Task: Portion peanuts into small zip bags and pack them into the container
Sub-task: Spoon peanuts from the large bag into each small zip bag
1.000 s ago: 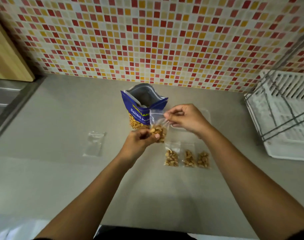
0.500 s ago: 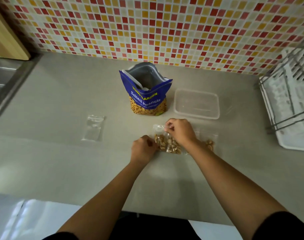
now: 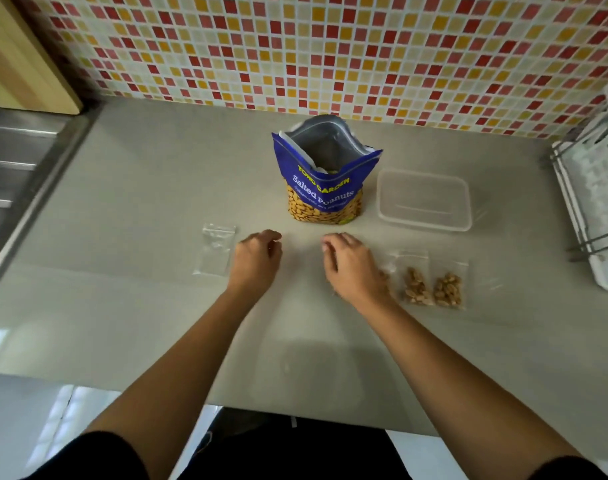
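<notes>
The left hand (image 3: pixel 257 263) is slack, its fingers loosely curled with nothing in them, poised low over the counter (image 3: pixel 139 209). Contact with the surface cannot be confirmed. The right hand (image 3: pixel 351 268) is likewise relaxed and holds nothing, knuckles up.

The empty zip bag (image 3: pixel 215 252) lies flat just beside the left hand, on the side toward the counter's left edge. Its long axis runs from the front edge toward the back edge, zip strip at the far end. The left hand is plainly the nearer, and the right hand would have to cross over. In my judgement the next portion starts here with a short sideways reach, and the thin film will likely need a fingertip pinch at one edge to lift.

The peanut bag (image 3: pixel 325 188) stands upright behind and between the hands, toward the back edge, mouth open upward.

A filled bag (image 3: pixel 415 285) and a second filled bag (image 3: pixel 447 289) lie side by side to the right of the right hand. A third bag (image 3: pixel 385 277) is mostly hidden by that wrist, and I cannot tell whether they touch. The container (image 3: pixel 423 225) sits behind them with no lid on, and nothing shows inside it, so packing appears not yet begun.

A dish rack (image 3: pixel 593 202) stands at the right edge.
</notes>
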The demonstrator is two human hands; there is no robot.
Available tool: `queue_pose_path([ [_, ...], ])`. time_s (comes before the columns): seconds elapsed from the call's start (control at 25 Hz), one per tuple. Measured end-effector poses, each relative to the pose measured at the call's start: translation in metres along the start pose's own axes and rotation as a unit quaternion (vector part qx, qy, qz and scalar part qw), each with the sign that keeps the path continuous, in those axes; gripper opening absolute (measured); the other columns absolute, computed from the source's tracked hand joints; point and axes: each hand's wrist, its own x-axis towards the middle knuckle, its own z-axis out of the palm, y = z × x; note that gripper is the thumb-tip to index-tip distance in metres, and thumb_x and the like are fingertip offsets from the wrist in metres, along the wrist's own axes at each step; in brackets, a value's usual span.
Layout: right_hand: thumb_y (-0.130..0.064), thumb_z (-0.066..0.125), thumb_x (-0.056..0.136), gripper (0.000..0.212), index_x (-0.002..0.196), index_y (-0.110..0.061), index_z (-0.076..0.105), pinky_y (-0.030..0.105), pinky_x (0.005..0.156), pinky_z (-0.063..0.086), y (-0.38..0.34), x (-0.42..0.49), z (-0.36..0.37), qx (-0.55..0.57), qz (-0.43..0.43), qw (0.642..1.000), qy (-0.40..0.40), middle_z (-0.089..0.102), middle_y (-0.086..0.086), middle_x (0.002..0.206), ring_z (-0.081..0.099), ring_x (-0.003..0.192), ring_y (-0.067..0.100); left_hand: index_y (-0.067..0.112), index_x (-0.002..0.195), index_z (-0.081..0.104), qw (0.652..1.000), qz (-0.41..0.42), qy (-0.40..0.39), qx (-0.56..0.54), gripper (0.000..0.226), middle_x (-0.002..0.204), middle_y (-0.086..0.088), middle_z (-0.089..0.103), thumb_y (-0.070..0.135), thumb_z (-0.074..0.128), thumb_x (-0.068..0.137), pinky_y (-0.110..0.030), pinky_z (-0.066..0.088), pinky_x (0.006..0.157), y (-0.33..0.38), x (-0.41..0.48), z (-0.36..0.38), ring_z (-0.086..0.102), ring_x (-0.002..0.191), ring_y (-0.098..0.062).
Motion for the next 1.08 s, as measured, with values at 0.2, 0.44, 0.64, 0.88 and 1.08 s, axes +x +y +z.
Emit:
queue_pose_path([
  [0.2,-0.045,0.019,0.086,0.072,0.141,0.000,0.031,0.038,0.116,0.018,-0.040,-0.024,0.068,-0.041,0.033,0.990,-0.132,0.026,0.018,0.153,0.021,0.143,0.030,-0.004,0.116,0.058,0.990,-0.103,0.025,0.096,0.032,0.111,-0.025,0.059,0.013,0.054,0.089,-0.039,0.040,0.090,-0.065,0.022,-0.042,0.054,0.103,-0.040],
  [0.44,-0.053,0.023,0.088,0.075,0.144,-0.003,0.026,0.033,0.115,0.002,-0.047,-0.037,0.092,-0.137,0.062,0.985,-0.087,0.024,0.014,0.154,0.018,0.144,0.026,-0.003,0.121,0.042,0.950,-0.301,-0.050,0.069,0.049,0.122,-0.021,0.049,0.015,0.062,0.080,-0.041,0.046,0.089,-0.078,0.029,-0.043,0.053,0.111,-0.038],
  [0.64,-0.053,0.019,0.087,0.074,0.144,-0.006,0.028,0.028,0.115,0.002,-0.049,-0.034,0.082,-0.061,0.072,0.992,-0.084,0.023,0.010,0.155,0.013,0.145,0.021,0.007,0.087,0.067,0.923,-0.321,-0.070,-0.199,0.013,0.077,-0.006,0.067,0.014,0.070,0.077,-0.015,0.045,0.047,-0.086,0.034,-0.058,0.063,0.062,-0.015],
  [0.88,-0.029,0.059,0.089,0.023,0.106,-0.014,0.062,0.013,0.077,0.043,-0.103,-0.010,0.048,0.410,0.260,0.874,-0.016,0.067,-0.002,0.095,0.061,0.083,-0.005,0.021,0.082,0.066,0.827,-0.262,-0.132,-0.480,0.005,0.076,0.007,0.068,0.017,0.065,0.085,-0.019,0.029,0.050,-0.067,0.014,-0.080,0.059,0.069,-0.007],
  [1.08,-0.012,0.071,0.079,0.028,0.100,-0.023,0.056,0.014,0.062,0.046,-0.121,0.001,0.039,0.482,0.249,0.840,-0.014,0.066,-0.004,0.080,0.061,0.070,0.002,0.024,0.075,0.059,0.799,-0.258,-0.136,-0.525,0.013,0.082,0.006,0.063,0.017,0.067,0.083,-0.024,0.030,0.060,-0.046,0.006,-0.081,0.053,0.075,-0.009],
])
